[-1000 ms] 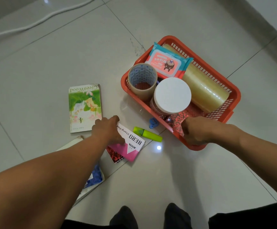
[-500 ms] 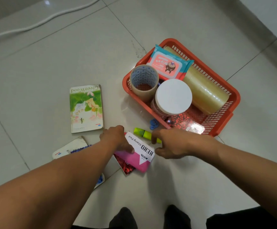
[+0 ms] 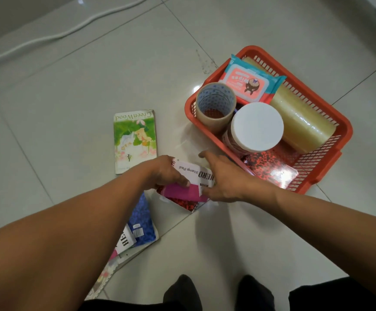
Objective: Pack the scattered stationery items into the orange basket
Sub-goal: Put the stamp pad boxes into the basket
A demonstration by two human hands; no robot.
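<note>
The orange basket (image 3: 345, 129) stands on the floor at right. It holds a brown tape roll (image 3: 215, 108), a wipes pack (image 3: 247, 80), a white-lidded jar (image 3: 257, 126), a clear tape roll (image 3: 303, 122) and a red glitter pad (image 3: 270, 164). My left hand (image 3: 162, 173) grips the left end of a pink and white stamp pad box (image 3: 189, 176). My right hand (image 3: 223, 178) lies curled over the box's right end and hides what is under it. Beneath the box lies a red glitter notebook (image 3: 182, 202).
A Green Wood book (image 3: 134, 140) lies left of my hands. Under my left forearm are a blue glitter notebook (image 3: 142, 225), a second stamp pad box (image 3: 126, 240) and another booklet (image 3: 106, 272). A white cable (image 3: 70, 30) runs along the far floor. My feet (image 3: 182, 292) are below.
My right hand left the basket and came left, down onto the spot where the green highlighter lay; the highlighter and blue clip are now hidden. My left hand stayed on the stamp pad box.
</note>
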